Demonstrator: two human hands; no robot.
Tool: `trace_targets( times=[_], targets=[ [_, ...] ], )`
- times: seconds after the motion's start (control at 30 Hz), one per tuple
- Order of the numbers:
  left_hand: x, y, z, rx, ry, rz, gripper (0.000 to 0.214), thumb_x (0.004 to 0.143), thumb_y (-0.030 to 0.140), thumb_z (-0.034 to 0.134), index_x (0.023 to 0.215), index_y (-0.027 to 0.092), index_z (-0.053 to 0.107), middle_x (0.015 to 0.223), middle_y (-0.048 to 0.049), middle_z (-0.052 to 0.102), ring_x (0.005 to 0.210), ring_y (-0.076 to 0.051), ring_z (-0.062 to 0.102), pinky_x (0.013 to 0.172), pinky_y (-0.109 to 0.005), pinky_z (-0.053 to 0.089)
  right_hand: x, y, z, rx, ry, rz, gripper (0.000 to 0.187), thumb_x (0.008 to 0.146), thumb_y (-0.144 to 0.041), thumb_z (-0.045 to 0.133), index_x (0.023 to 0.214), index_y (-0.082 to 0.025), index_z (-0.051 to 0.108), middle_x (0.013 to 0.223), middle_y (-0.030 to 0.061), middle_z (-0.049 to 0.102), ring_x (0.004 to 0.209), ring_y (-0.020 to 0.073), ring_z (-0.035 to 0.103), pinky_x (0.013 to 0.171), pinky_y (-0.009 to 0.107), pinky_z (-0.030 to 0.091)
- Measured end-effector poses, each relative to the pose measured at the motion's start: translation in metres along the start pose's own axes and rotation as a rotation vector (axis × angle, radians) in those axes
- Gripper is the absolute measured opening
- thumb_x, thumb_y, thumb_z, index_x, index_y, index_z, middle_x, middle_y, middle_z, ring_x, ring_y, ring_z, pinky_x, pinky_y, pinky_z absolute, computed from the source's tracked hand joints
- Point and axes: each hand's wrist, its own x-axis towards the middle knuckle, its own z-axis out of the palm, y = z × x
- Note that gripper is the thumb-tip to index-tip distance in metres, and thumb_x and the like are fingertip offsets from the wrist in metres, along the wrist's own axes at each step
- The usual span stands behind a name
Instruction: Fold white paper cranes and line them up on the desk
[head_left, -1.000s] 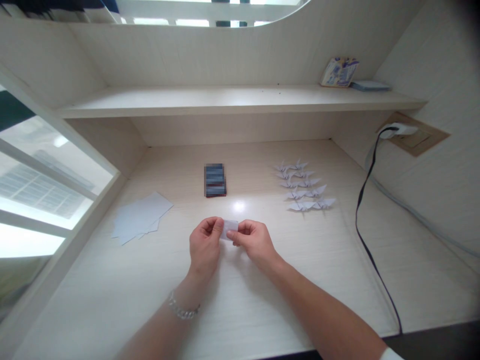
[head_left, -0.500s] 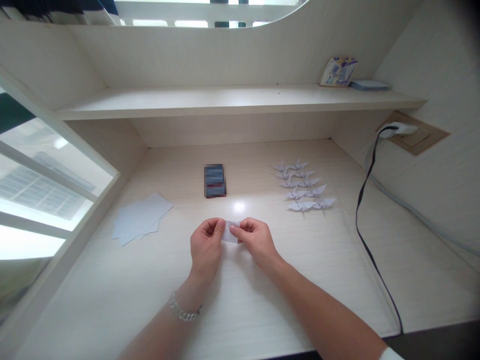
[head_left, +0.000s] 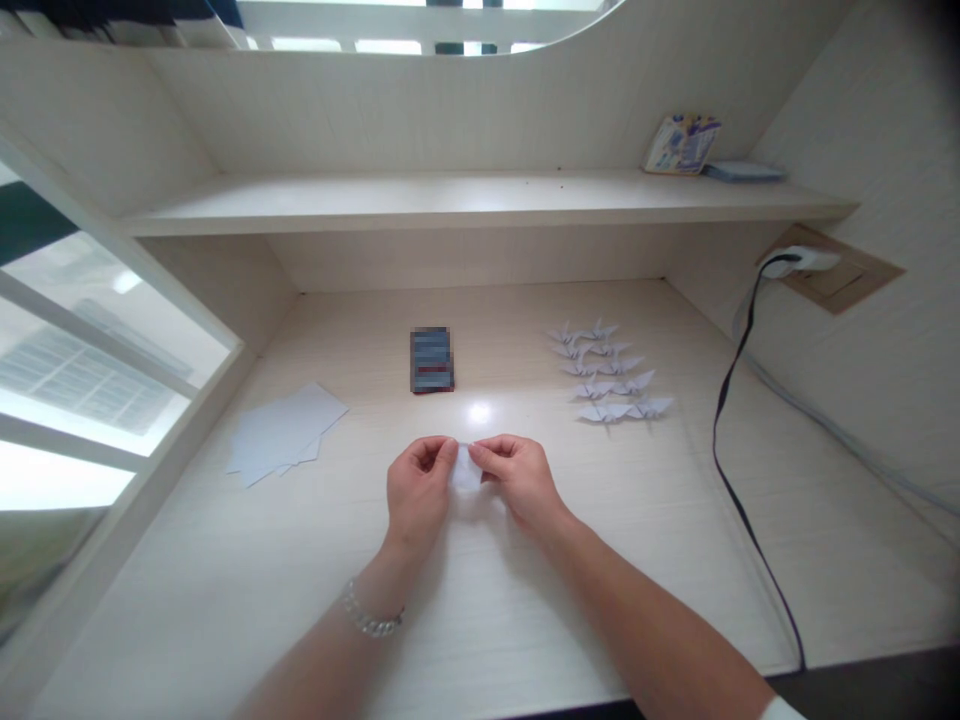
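Observation:
A small piece of folded white paper (head_left: 466, 472) is held between my two hands over the middle of the desk. My left hand (head_left: 421, 487) pinches its left side between thumb and fingers. On the other side, my right hand (head_left: 521, 480) pinches the upper right part, thumb on top. The fingertips cover parts of the paper, so its exact folds are hard to make out. Several folded white paper cranes (head_left: 611, 387) stand in two columns to the right. Loose white paper sheets (head_left: 289, 430) lie overlapping on the left.
A dark pixelated rectangular item (head_left: 432, 360) lies beyond my hands. The shelf (head_left: 450, 195) above carries a small packet (head_left: 682, 145) and a flat blue item (head_left: 745, 172). A black cable (head_left: 718, 440) runs from the wall socket (head_left: 847, 275) down the right side.
Both thumbs have moved closer together along the paper's upper edge, and more of its lower part hangs in view. My left hand has shifted slightly right.

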Motion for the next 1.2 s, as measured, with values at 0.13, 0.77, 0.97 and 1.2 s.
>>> trace_targets(
  times=[0.13,0.77,0.97,1.2],
  targets=[
    [0.001,-0.001,-0.001,0.014,0.004,0.0,0.029,0.068,0.038,0.066,0.08,0.012,0.064,0.071,-0.0034,0.064,0.061,-0.011,0.055,0.057,-0.022,0.044,0.001,0.001,-0.001,-0.081,0.003,-0.066,0.023,0.059,-0.034,0.074,0.066,-0.012,0.068,0.056,0.0033,0.063,0.049,0.0108,0.053,0.047,0.023,0.042],
    [0.005,-0.003,-0.004,-0.025,0.056,0.009,0.031,0.068,0.039,0.066,0.083,0.012,0.063,0.073,-0.0042,0.065,0.064,-0.012,0.057,0.058,-0.023,0.044,0.006,0.009,-0.007,-0.197,-0.097,-0.14,0.028,0.073,-0.043,0.061,0.075,-0.015,0.06,0.058,0.001,0.059,0.051,0.0121,0.054,0.051,0.024,0.045],
    [0.003,0.001,-0.002,-0.156,-0.094,-0.049,0.03,0.067,0.035,0.068,0.087,0.013,0.063,0.076,-0.0039,0.065,0.064,-0.012,0.058,0.059,-0.023,0.044,0.002,0.004,-0.013,-0.416,-0.042,-0.23,0.025,0.076,-0.038,0.059,0.067,-0.015,0.06,0.052,-0.0003,0.055,0.048,0.0107,0.048,0.047,0.022,0.038],
    [0.003,0.0,-0.005,-0.139,-0.106,0.01,0.027,0.065,0.028,0.071,0.085,0.011,0.062,0.08,-0.0064,0.067,0.072,-0.015,0.061,0.069,-0.027,0.047,0.003,0.006,-0.011,-0.328,-0.178,-0.168,0.024,0.073,-0.04,0.061,0.075,-0.016,0.062,0.064,0.0026,0.062,0.058,0.0138,0.056,0.054,0.024,0.044]
  ],
)
